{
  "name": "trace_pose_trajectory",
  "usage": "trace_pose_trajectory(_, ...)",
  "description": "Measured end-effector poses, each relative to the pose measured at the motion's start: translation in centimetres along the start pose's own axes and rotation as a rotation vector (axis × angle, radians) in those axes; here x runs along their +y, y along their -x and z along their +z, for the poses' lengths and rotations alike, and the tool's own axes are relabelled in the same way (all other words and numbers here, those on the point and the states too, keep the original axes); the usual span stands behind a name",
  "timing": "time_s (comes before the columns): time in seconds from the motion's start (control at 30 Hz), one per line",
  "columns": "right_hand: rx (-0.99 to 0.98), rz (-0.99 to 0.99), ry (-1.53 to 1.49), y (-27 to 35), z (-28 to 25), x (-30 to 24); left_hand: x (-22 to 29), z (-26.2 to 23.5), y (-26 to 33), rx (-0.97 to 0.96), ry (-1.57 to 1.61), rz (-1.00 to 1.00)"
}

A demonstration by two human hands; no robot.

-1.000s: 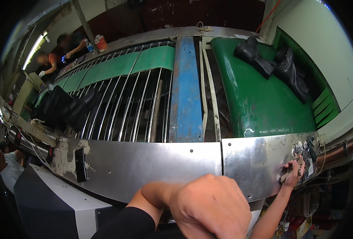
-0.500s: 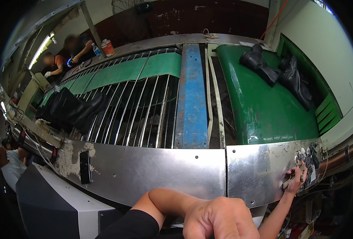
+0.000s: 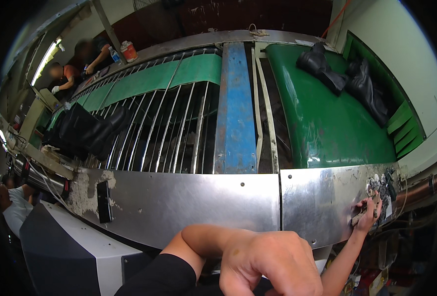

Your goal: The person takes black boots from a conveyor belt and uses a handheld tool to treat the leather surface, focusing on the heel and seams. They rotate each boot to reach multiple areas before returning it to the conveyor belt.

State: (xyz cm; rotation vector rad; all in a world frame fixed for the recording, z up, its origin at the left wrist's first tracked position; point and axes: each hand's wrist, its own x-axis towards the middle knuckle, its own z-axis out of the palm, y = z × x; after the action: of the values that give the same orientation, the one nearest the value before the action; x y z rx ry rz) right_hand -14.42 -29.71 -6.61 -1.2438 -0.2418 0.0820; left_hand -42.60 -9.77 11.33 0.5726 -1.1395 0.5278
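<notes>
My left hand [image 3: 272, 264] is closed and bent across the lower middle, close to the camera. Its fingertips are hidden beneath the knuckles, so what they hold, if anything, does not show. At the right end of the steel ledge [image 3: 198, 200], my right hand [image 3: 365, 217] has its fingers wrapped round a small, worn metal tool [image 3: 375, 204], perhaps pliers. Beside that tool, dark sticky residue [image 3: 387, 190] and a pale scrap cover the metal. Two black boots lie on the green belt [image 3: 327, 143] beyond: one boot [image 3: 322, 66] and another boot [image 3: 367, 93].
Further black boots [image 3: 92, 130] lie at left on a conveyor of metal rods [image 3: 171, 133]. A blue metal strip [image 3: 235, 113] divides the two conveyors. A copper-coloured pipe [image 3: 420, 192] runs at right. Two people [image 3: 63, 76] work at the far left; another person [image 3: 16, 204] is nearer.
The whole view has shifted, with the conveyors sitting slightly higher in the picture. My left hand shows a little larger and higher. The right hand stays at the ledge's end with the tool.
</notes>
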Motion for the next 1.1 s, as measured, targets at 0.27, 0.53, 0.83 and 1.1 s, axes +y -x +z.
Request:
trace_pose_trajectory(0.27,-0.013,-0.011,0.032,-0.1,0.2,0.0,1.8,-0.6,-0.7,0.056,-0.226,0.037)
trace_pose_trajectory(0.53,-0.003,0.021,-0.011,0.6,1.2,-0.6,0.2,-0.9,-2.0,-0.047,-0.356,0.403)
trace_pose_trajectory(0.83,-0.011,-0.034,0.059,0.5,0.7,-0.5,0.7,1.0,-0.5,0.103,-0.497,0.313)
trace_pose_trajectory(1.1,-0.011,-0.005,0.008,0.3,0.1,0.0,4.7,0.4,-1.1,0.214,-0.434,-0.172)
